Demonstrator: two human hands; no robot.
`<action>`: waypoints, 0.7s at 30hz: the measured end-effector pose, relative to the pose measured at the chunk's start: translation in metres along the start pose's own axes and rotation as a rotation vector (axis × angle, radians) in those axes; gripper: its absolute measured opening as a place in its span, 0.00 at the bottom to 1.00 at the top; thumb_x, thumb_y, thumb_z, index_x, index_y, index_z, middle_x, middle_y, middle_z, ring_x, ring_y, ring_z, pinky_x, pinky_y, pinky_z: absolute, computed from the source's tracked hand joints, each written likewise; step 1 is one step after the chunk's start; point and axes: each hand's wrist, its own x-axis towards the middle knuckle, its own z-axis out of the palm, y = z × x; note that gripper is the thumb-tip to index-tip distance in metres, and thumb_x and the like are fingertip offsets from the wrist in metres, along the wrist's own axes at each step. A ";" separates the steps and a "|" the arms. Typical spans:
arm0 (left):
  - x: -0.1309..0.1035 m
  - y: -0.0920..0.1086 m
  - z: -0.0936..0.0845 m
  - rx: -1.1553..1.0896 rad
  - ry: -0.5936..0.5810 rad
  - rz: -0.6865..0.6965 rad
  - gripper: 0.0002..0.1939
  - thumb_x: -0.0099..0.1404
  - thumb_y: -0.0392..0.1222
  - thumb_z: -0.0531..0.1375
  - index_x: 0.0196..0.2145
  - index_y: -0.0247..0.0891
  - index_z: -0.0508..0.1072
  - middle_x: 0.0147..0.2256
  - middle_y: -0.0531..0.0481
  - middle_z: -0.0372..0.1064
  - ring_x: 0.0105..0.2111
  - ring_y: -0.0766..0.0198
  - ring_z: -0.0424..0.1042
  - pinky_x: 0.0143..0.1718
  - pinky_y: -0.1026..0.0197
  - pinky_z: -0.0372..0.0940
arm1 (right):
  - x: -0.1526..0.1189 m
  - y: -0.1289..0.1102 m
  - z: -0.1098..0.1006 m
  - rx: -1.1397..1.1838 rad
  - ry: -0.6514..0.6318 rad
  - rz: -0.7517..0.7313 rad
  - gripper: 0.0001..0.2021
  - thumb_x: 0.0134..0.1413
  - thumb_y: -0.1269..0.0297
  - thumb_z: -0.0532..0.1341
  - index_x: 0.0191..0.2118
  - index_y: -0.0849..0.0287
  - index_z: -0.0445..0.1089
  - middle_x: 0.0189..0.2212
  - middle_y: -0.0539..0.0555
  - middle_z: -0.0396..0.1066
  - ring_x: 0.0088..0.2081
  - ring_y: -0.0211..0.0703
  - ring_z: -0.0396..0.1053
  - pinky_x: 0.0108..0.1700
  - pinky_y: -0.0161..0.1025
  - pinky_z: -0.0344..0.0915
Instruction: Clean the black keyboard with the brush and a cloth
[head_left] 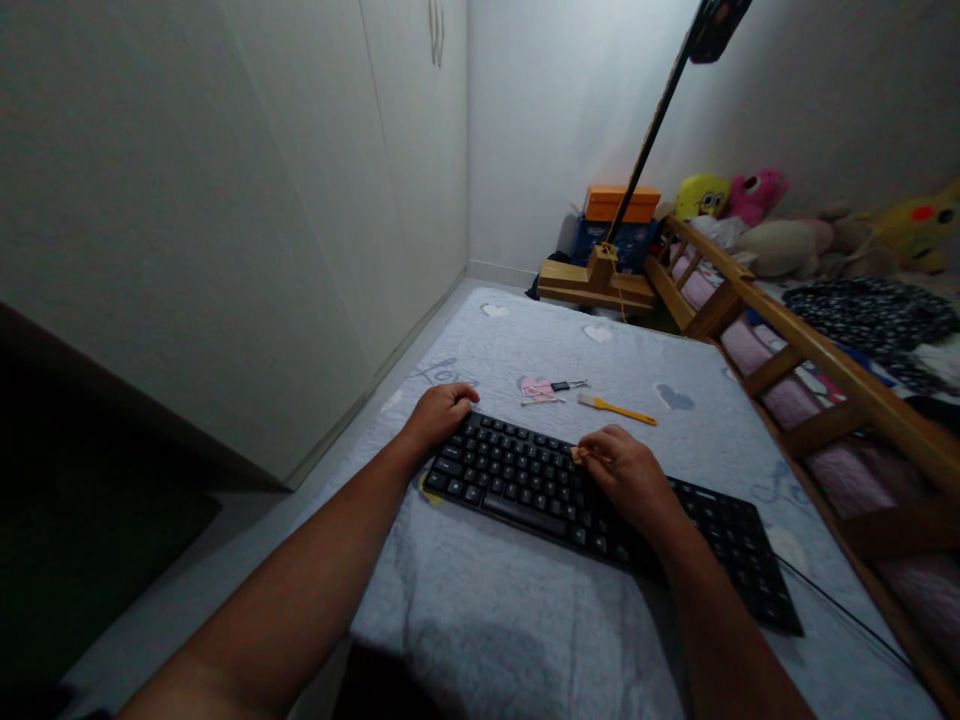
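A black computer keyboard (pixel 517 472) lies slantwise on the cloth-covered table. My left hand (pixel 441 415) grips its far left corner, fingers curled over the edge. Over the upper keys, right of the middle, my right hand (pixel 628 472) pinches a small orange-tan cloth (pixel 577 455) that appears to touch the keys. Part of the keyboard is hidden under my right hand and forearm. Beyond the keyboard lie a yellow-handled brush (pixel 622 411), a small wire tool with a black middle (pixel 561 386) and thin white cotton swabs (pixel 541 402).
A pale blue tablecloth (pixel 495 620) with hearts covers the table. White cabinet doors (pixel 300 200) rise on the left. A wooden bed rail (pixel 810 350) runs along the right. Behind the table, a wooden stand (pixel 600 275) carries a slanted black pole. The keyboard's cable (pixel 840 600) trails right.
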 end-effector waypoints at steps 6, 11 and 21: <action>0.001 -0.002 0.001 -0.001 0.005 0.000 0.19 0.59 0.40 0.52 0.40 0.38 0.81 0.38 0.47 0.80 0.42 0.56 0.76 0.52 0.56 0.67 | 0.000 0.008 0.001 -0.064 0.068 0.020 0.08 0.60 0.69 0.57 0.37 0.57 0.75 0.38 0.56 0.72 0.38 0.46 0.72 0.43 0.41 0.67; 0.001 -0.001 0.000 0.017 -0.005 -0.004 0.19 0.59 0.40 0.52 0.39 0.39 0.81 0.37 0.47 0.80 0.41 0.55 0.76 0.52 0.55 0.67 | 0.000 0.014 -0.004 -0.065 0.135 0.063 0.08 0.59 0.66 0.58 0.36 0.56 0.75 0.38 0.57 0.73 0.39 0.48 0.72 0.43 0.43 0.68; 0.001 0.001 0.000 0.018 -0.008 -0.013 0.19 0.59 0.41 0.52 0.39 0.37 0.81 0.38 0.46 0.79 0.41 0.55 0.76 0.50 0.56 0.67 | -0.009 -0.011 -0.020 0.204 -0.236 -0.071 0.07 0.58 0.70 0.59 0.35 0.56 0.76 0.35 0.53 0.73 0.36 0.42 0.72 0.40 0.38 0.67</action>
